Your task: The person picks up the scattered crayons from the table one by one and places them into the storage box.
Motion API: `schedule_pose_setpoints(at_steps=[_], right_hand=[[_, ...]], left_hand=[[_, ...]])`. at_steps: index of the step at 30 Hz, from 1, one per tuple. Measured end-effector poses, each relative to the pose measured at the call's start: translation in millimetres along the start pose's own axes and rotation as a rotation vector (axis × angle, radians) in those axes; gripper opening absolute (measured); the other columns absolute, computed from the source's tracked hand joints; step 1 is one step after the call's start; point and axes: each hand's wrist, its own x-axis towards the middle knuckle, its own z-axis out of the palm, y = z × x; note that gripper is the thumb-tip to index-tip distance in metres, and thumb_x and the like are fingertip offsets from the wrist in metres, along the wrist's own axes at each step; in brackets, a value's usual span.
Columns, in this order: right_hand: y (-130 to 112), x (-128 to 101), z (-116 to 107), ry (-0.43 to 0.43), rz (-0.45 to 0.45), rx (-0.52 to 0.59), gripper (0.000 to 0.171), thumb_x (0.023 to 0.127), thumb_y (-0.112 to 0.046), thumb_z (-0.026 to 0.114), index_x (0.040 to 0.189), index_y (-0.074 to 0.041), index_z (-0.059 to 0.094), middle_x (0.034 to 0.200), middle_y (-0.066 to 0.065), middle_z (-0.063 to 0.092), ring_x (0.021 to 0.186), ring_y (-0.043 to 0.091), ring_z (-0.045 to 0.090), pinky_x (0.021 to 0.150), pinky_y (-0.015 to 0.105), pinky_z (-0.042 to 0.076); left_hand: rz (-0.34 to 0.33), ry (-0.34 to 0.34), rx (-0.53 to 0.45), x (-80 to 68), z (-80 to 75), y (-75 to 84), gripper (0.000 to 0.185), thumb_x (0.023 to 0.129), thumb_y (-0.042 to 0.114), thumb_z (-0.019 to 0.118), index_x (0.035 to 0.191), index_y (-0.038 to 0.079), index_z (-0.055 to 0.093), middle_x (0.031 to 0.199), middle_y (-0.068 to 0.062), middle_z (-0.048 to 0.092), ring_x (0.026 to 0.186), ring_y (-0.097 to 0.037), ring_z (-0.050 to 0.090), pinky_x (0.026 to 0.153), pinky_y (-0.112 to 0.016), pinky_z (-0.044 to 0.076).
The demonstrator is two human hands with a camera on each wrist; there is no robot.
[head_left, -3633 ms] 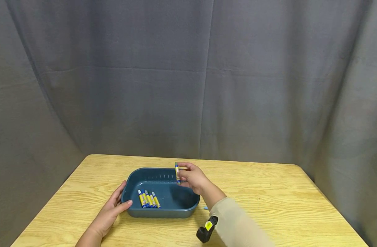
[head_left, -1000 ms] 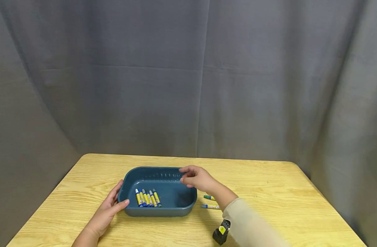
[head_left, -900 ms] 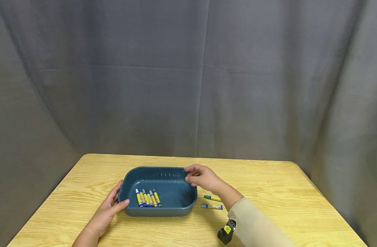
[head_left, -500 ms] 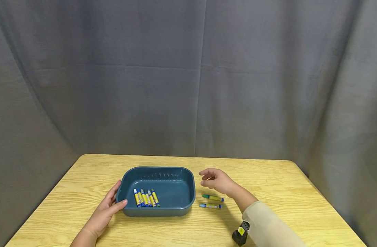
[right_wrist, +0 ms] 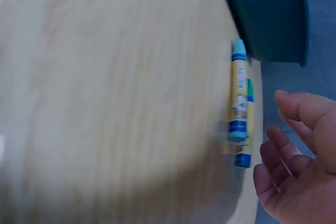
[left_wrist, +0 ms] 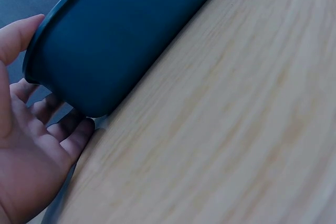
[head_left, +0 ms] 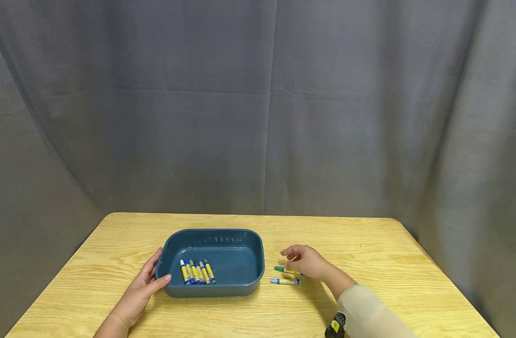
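A dark teal plastic basin (head_left: 238, 264) sits left of centre on the table. My left hand (head_left: 140, 287) grips its left end, thumb over the rim and the other fingers against the outer wall, as the left wrist view shows on the basin (left_wrist: 110, 45). Several crayons (head_left: 185, 273) in yellow wrappers lie side by side inside it. Two more lie on the table to its right: a light blue crayon (head_left: 286, 281) and, behind it, a green crayon (head_left: 280, 269). My right hand (head_left: 307, 263) hovers over the green one, partly hiding it, fingers loosely bent and holding nothing.
The wooden table (head_left: 224, 319) has rounded far corners. A grey curtain (head_left: 258, 117) hangs behind it and along both sides. A small black device (head_left: 335, 326) with a yellow mark is fixed at my right sleeve (head_left: 369, 312).
Earlier my right hand held a crayon over the basin; now one more lies inside. The empty hand has moved right and down to the crayons on the table. My left hand keeps its grip.
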Motion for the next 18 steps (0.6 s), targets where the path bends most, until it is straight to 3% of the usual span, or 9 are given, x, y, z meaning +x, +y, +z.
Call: schedule_pose_setpoints(at_steps=[6,14,18], right_hand=[[8,-1,6,-0.010,0.004,-0.030,0.036,0.086,-0.010,0.072,0.120,0.000,0.066,0.109,0.011,0.064,0.096,0.020,0.058,0.085,0.041,0.051],[12,0,12,-0.002,-0.017,-0.103,0.032,0.085,-0.006,0.072,0.116,-0.001,0.068,0.114,0.013,0.068,0.106,0.030,0.063,0.093,0.049,0.050],[11,1,13,0.006,-0.020,-0.146,0.027,0.085,-0.001,0.070,0.112,-0.002,0.071,0.109,0.011,0.071,0.099,0.026,0.065,0.088,0.045,0.052]], left_hand=[[-0.003,-0.001,-0.003,0.1,0.1,-0.7,0.079,0.097,0.015,0.057,0.159,0.012,0.008,0.164,-0.020,0.008,0.108,0.027,0.034,0.086,0.001,0.032],[0.004,0.000,-0.004,-0.2,0.3,0.1,0.079,0.097,0.015,0.056,0.159,0.011,0.007,0.164,-0.022,0.010,0.108,0.027,0.036,0.086,0.001,0.033],[0.001,-0.002,0.003,-0.1,0.5,0.4,0.079,0.097,0.015,0.056,0.159,0.011,0.007,0.164,-0.021,0.008,0.123,0.016,0.034,0.086,0.001,0.032]])
